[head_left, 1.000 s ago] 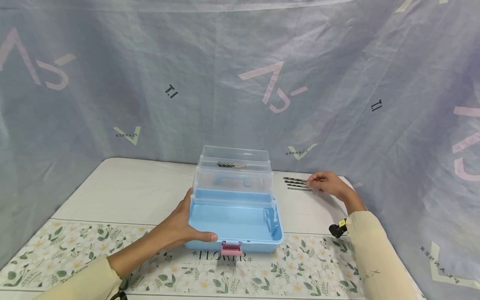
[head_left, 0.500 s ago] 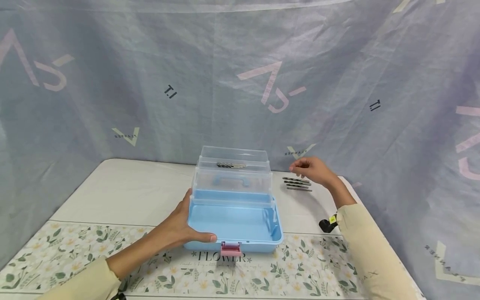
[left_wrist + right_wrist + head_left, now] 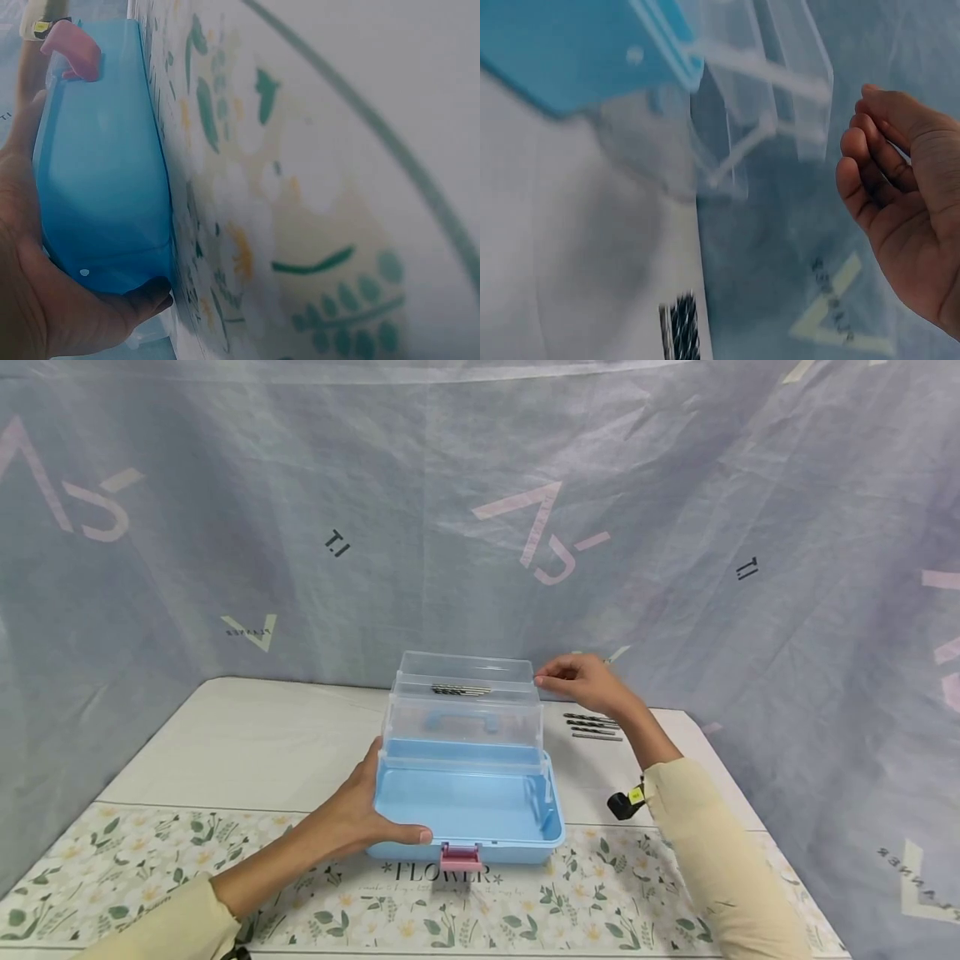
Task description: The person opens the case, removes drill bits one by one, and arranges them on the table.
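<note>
the right hand (image 3: 583,682) has its fingers curled, thumb near fingertips, just beside the clear trays (image 3: 513,693); whether it pinches anything cannot be told. the left hand (image 3: 363,806) grips the blue box (image 3: 457,802) at its eight o'clock. drill bits (image 3: 459,691) lie in a tray at twelve, loose bits (image 3: 592,724) on the bench (image 3: 292,739) at three.

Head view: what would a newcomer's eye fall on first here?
Probably the open light-blue box in the middle of the table, with a pink latch in front and clear trays stepped up behind. Next come the left hand gripping its left side and the right hand near the clear trays' right end. Dark drill bits also stand out: some in a tray, others right of the box.
</note>
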Motion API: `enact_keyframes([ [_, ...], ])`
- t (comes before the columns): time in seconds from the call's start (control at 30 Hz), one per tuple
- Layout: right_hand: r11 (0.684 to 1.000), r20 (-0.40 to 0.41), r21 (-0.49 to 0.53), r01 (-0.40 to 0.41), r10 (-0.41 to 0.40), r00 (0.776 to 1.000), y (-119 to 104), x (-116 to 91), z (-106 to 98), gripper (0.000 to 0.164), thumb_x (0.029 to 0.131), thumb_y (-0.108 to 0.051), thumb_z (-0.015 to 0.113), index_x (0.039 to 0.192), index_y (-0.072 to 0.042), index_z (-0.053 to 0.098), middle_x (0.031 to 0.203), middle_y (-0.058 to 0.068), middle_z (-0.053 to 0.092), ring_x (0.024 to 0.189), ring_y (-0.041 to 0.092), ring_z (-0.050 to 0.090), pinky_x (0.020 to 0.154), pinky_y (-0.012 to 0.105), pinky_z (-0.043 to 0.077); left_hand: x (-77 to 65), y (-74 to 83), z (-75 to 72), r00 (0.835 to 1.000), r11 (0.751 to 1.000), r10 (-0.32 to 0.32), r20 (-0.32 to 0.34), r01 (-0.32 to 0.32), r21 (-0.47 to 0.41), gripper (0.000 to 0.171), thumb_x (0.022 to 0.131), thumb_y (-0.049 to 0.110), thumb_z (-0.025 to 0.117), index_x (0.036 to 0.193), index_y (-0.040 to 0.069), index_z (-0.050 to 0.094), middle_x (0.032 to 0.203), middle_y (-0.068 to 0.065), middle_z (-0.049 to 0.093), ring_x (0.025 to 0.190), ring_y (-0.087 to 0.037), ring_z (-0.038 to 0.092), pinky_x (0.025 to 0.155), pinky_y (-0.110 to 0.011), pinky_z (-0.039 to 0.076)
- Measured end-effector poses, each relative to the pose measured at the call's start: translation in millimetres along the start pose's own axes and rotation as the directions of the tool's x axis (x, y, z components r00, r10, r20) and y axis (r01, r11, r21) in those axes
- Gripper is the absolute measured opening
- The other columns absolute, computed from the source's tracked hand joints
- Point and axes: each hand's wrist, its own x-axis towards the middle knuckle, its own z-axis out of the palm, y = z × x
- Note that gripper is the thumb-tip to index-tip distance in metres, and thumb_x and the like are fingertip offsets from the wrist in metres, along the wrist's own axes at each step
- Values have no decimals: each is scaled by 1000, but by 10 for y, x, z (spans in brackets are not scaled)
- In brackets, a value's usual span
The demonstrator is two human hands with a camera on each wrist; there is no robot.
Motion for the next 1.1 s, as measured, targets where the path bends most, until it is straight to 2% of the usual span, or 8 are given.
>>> enact_keyframes([
  [0.07,1000,13,12,27,-27,1000,-78,32,57,31,112,-33,75,131,-10,83,120,14,82,109,41,77,97,57,65,1,-3,3,1000,1000,-2,1,2,5,173,72,68,102,179,24,-26,189,-29,-3,172,-58,18,123,-80,43],
  [0.17,997,30,21,76,-77,997,-170,84,151,29,112,-28,75,130,-8,84,117,16,83,103,38,77,91,48,66,2,-6,5,1000,1000,1,0,-1,4,173,72,68,103,179,23,-26,189,-29,-3,172,-58,18,123,-80,43],
  [0.3,993,35,-18,116,-115,993,-268,150,258,26,112,-25,74,129,-8,85,113,14,84,94,31,75,81,35,60,4,-3,9,1000,1000,2,-1,-2,2,173,72,68,103,179,22,-25,189,-29,-2,171,-59,18,123,-80,43],
  [0.43,988,40,-71,136,-134,990,-332,219,370,24,112,-22,74,127,-8,86,114,11,85,89,23,74,79,32,59,6,-6,5,1000,1000,-5,-4,5,9,172,72,69,102,180,22,-23,190,-27,-3,172,-58,18,124,-80,42],
  [0.67,968,81,-166,188,-177,981,-418,346,554,24,110,-20,76,126,-6,86,102,10,84,71,13,59,66,28,49,-11,-1,-3,1000,1000,-10,-2,10,5,172,72,69,102,180,22,-23,190,-27,-3,172,-58,18,124,-80,41],
  [0.87,968,108,-184,169,-151,983,-455,391,643,26,112,-18,73,129,-4,85,114,12,86,77,13,64,71,28,53,-3,-6,1,1000,1000,-5,2,5,-20,172,72,67,103,179,23,-25,189,-28,-4,172,-58,18,124,-79,42],
  [1.1,977,115,-145,158,-142,983,-509,397,643,25,114,-17,69,125,-1,84,104,19,83,70,14,56,70,31,49,11,-16,-7,1000,1000,-14,-7,14,-12,171,72,67,103,180,22,-22,189,-27,-4,172,-58,18,124,-79,42],
])
